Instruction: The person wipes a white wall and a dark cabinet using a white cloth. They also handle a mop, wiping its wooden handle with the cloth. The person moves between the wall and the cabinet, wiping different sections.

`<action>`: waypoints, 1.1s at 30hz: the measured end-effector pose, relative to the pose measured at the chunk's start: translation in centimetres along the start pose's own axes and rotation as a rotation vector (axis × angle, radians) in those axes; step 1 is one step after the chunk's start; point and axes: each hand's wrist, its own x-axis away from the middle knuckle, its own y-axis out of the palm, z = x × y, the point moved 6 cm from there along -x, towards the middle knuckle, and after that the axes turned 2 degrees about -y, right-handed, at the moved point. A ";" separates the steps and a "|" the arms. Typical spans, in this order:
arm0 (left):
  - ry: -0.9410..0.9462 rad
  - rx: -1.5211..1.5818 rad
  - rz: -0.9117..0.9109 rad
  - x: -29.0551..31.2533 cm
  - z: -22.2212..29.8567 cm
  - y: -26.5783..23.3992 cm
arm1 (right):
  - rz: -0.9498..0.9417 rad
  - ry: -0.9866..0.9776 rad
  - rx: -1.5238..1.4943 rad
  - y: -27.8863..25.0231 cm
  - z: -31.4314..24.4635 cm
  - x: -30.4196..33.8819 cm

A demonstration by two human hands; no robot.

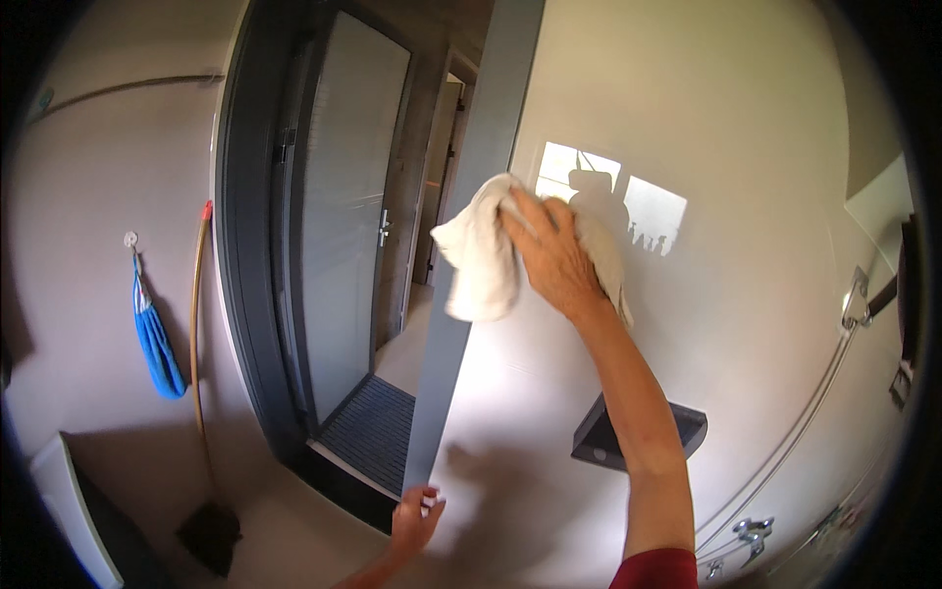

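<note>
In the head view, my right arm reaches up and forward from the lower right, bare below a dark red sleeve (655, 569), the elbow slightly bent. My right hand (561, 257) is raised with its back toward me, the fingers angled up and left and closed over a cloth (483, 263); the thumb's grip is hidden, so I cannot tell if it pinches. My left hand (417, 517) is low, near the foot of the door frame (481, 118), fingers loosely curled with a gap to the thumb, holding nothing that I can see; whether it touches the frame I cannot tell.

The cloth lies under my right hand, in front of the wall (765, 236) and overlapping the frame's edge in view; it is well above my left hand. One part bunches out to the left of my fingers, another hangs to the right of my wrist.

The cloth is off-white, soft and folded, its left edge slightly blurred. The wall is pale, smooth and glossy, with bright window-shaped reflections. The frame is flat and grey. A dark, angular, box-like shelf (592, 437) sits behind my right forearm, and a ridged dark mat (373, 427) lies in the doorway.
</note>
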 end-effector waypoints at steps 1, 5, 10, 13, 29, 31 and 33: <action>0.107 0.046 0.060 -1.9 2.2 -0.6 | -0.040 -0.080 -0.033 0.5 -0.8 0.6; 0.245 -0.088 0.150 -7.7 11.0 -1.8 | -0.201 0.013 -0.037 0.0 -1.3 1.1; 0.404 -0.108 0.345 -13.5 17.1 -1.2 | 0.023 0.149 0.068 0.3 3.3 -0.1; 0.454 -0.229 0.417 -17.4 17.8 -1.3 | 0.086 0.186 -0.038 0.5 5.5 -2.6; 0.722 -0.245 0.384 -22.7 15.2 -1.1 | 0.288 0.129 0.408 1.8 1.6 -5.3; 0.736 -0.219 0.395 -22.9 15.0 -1.2 | 0.107 0.206 0.401 4.3 -0.2 -1.3; 0.686 -0.220 0.345 -23.3 14.2 -0.5 | 0.001 0.337 0.292 4.6 -1.4 2.6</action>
